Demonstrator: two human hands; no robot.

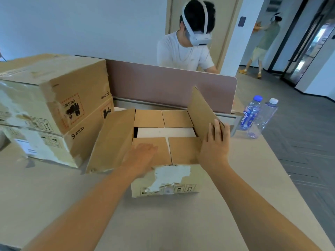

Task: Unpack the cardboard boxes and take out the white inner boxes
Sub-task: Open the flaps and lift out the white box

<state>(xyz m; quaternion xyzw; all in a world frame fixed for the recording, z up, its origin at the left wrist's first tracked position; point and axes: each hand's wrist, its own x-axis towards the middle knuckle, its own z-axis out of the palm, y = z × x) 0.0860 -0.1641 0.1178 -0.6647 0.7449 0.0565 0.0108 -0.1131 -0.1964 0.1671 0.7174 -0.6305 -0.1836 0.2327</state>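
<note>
My left hand (140,156) lies flat, fingers straight, on the near inner flap of the open cardboard box (163,180). My right hand (214,144) is also flat and open, pressing against the raised right outer flap (201,109). I see a strip of the white inner box (165,132) through the gap between the near and far inner flaps. The box sits on the counter (181,223). To its left, touching its spread left flap, two sealed cardboard boxes (54,98) are stacked. Two water bottles (257,116) stand to the right, beyond a partition (163,86) sits a person wearing a headset (190,49).
</note>
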